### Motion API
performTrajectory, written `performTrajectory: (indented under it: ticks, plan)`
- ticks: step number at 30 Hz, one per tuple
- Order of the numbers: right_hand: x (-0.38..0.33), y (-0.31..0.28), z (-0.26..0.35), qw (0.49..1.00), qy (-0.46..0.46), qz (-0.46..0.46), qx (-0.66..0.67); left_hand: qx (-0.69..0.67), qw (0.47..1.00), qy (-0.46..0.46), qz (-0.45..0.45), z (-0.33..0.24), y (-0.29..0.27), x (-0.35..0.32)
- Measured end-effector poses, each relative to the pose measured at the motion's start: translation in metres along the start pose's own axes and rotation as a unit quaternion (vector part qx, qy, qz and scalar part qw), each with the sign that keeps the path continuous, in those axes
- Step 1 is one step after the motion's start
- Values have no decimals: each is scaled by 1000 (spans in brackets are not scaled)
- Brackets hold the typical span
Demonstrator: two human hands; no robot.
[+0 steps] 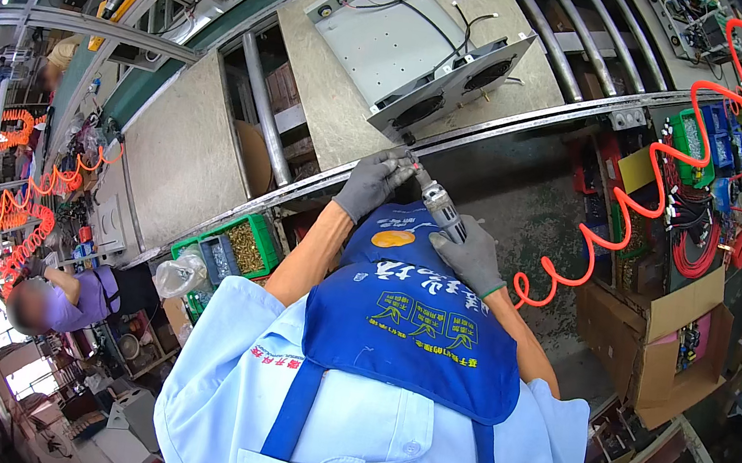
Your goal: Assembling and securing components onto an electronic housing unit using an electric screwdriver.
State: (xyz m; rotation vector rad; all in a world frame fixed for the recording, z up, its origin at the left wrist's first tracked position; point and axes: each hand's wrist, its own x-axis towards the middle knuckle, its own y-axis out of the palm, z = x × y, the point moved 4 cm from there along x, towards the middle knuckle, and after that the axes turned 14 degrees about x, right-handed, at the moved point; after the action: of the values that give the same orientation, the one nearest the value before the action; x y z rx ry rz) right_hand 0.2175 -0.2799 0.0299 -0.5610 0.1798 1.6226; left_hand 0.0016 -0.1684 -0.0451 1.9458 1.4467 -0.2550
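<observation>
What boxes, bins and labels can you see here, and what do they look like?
Cardboard box: right of the person, brown, flaps open, pink and dark items inside.
Green bin: left of the person's left arm, rectangular, filled with small brass-coloured parts.
Blue bins: far right, small, stacked on a rack.
Apron labels: on the blue apron, yellow and green printed patches.
Yellow card: right side, flat square by the orange coiled hose.

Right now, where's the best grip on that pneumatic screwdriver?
Grip the pneumatic screwdriver around its ribbed grey barrel, coming from the right, as the right hand does. It lies tilted, tip toward the metal chassis; left hand fingers steady the nose.
</observation>
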Motion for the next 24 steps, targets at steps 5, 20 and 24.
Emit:
performTrajectory:
  ticks: [5,20,24]
  plan:
    - [-1,-2,1,1000,2,-2,14,62,998,-10,-14,-6,-5,-5]
    - [11,-6,7,999,40,24,18,-76,995,-62,16,3,-5,15]
    - [17,-6,8,995,91,39,12,-66,994,-89,13,-3,4,19]
